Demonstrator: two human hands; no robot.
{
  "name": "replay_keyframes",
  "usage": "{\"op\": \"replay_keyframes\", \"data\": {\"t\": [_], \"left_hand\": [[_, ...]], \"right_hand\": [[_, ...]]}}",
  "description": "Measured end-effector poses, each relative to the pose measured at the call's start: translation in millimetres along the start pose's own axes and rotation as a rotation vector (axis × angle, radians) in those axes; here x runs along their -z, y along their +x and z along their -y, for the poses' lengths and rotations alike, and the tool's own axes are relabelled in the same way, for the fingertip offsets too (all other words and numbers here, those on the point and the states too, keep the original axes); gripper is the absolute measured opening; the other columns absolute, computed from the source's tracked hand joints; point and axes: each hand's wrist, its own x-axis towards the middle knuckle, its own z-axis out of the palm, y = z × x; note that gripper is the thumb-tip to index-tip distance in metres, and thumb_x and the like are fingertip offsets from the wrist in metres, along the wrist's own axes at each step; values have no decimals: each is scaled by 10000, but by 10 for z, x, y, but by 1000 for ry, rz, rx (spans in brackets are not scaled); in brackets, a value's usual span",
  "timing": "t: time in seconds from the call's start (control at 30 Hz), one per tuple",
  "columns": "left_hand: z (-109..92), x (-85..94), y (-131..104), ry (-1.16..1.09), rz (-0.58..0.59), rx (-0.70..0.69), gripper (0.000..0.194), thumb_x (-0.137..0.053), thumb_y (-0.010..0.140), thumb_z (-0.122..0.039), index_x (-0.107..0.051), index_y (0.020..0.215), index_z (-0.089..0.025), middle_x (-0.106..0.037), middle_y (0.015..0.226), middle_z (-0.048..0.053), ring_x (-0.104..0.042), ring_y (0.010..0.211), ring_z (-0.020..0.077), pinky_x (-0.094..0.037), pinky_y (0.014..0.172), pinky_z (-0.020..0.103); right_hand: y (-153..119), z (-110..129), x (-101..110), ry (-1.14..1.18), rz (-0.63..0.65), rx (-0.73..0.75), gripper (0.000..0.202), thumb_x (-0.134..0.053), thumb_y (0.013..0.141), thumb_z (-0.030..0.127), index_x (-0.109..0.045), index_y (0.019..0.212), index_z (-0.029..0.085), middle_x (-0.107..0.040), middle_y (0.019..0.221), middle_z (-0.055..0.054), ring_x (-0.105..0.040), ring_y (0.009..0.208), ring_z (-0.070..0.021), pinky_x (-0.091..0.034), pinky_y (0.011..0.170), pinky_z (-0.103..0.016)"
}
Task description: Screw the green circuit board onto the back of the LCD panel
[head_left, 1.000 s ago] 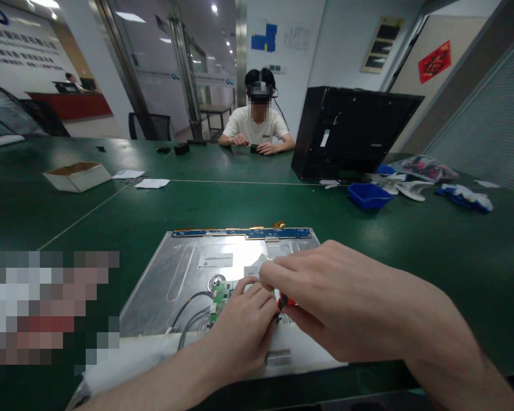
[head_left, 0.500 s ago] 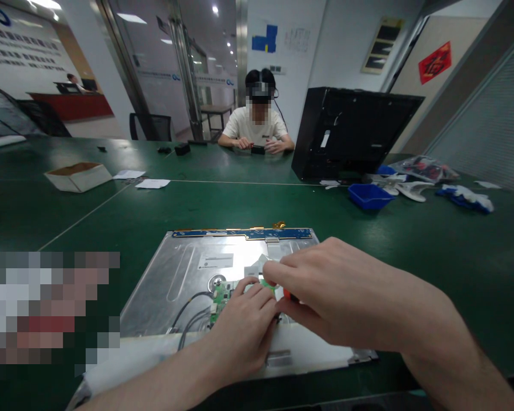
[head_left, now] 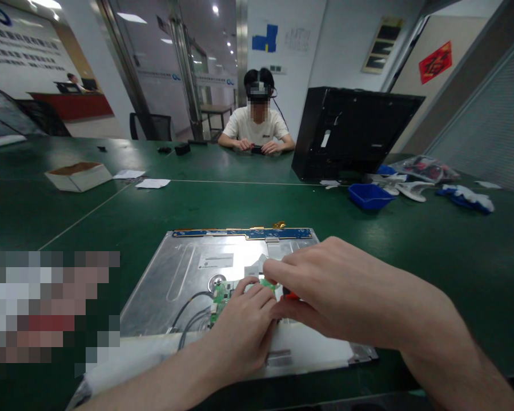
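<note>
A silver display panel (head_left: pixel 163 308) lies back side up on the table, with a blue circuit strip (head_left: pixel 235 234) along its far edge. My left hand (head_left: pixel 255 311) is on the green circuit board (head_left: pixel 223 291) near the panel's middle, its bent fingers pressing on the board and covering much of it. Above the board's right side, my right hand (head_left: pixel 325 291) is closed round a red-and-black handle, apparently a screwdriver (head_left: pixel 289 294); its tip is hidden behind the hands. Grey cables (head_left: pixel 192 325) run from the board, and white film (head_left: pixel 312 348) covers the panel's near part.
Across the green table (head_left: pixel 223 200) sits a person (head_left: pixel 259 128) with both hands on a small dark object. A black monitor (head_left: pixel 360 131) stands back right, beside a blue tray (head_left: pixel 370 196) and gloves (head_left: pixel 465 197). An open box (head_left: pixel 79 180) and papers (head_left: pixel 153 184) lie back left.
My right hand's thumb and fingers have shifted slightly round the screwdriver handle. My left hand and the panel stay put. Across the table, the person's hands have moved closer together.
</note>
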Motion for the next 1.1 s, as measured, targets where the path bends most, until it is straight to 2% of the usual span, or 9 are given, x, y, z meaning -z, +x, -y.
{"op": "replay_keyframes", "data": {"t": [0.13,0.3,0.47,0.57,0.67,0.83,0.9,1.0,1.1], "left_hand": [[-4,24,18,-17,11,5,190,-447,860,-161,-611,955,-177,-660,996,87,-573,990,270,-352,976,481],[1,43,41,-82,-2,-12,255,-455,844,-146,-572,1069,-168,-640,1123,104,-553,1099,270,-373,991,452],[-1,20,17,-62,-9,5,197,-470,832,-134,-591,977,-187,-660,1046,81,-572,1039,273,-360,987,478],[-2,7,3,-19,11,11,224,-468,834,-117,-597,1001,-191,-648,1027,77,-565,1025,264,-340,1001,488],[-4,11,10,-11,39,19,211,-469,840,-123,-604,988,-188,-645,1028,78,-566,1020,262,-337,1004,487],[-7,36,35,-45,13,6,220,-457,853,-155,-601,1019,-176,-651,1076,99,-552,1068,274,-327,1018,490],[-2,32,36,-61,-2,-4,225,-468,839,-158,-599,1020,-182,-650,1092,95,-549,1070,275,-340,1004,486],[5,12,25,-46,-5,14,207,-482,819,-144,-604,980,-187,-655,1006,80,-549,1048,273,-347,992,482],[7,-1,13,-13,6,22,220,-464,841,-142,-605,1004,-182,-648,993,80,-550,1032,273,-340,992,490]], "right_hand": [[-8,16,13,10,12,21,111,-556,860,172,-510,956,205,-661,769,10,-598,650,-151,-329,541,-265],[-15,31,52,71,51,63,191,-584,819,124,-501,973,202,-668,834,1,-621,733,-147,-384,583,-259],[-6,40,34,-2,23,-19,161,-611,845,216,-519,977,207,-670,775,-1,-623,669,-170,-338,529,-270],[-3,42,17,-49,1,-77,87,-580,883,267,-531,922,208,-668,738,-5,-623,632,-184,-287,501,-271],[-6,36,14,-40,-11,-55,34,-538,899,227,-525,922,205,-666,742,-4,-611,622,-172,-283,507,-266],[-21,28,35,35,12,24,158,-576,826,155,-507,962,199,-670,824,-8,-615,712,-160,-358,571,-262],[-21,26,44,55,34,35,163,-600,824,187,-513,961,201,-672,825,-7,-620,722,-159,-366,574,-265],[-8,15,44,46,40,5,142,-608,853,274,-530,954,212,-673,793,-2,-627,705,-171,-349,555,-277],[6,2,30,9,25,-24,73,-559,892,277,-541,932,218,-672,771,0,-626,683,-178,-316,533,-280]]}}
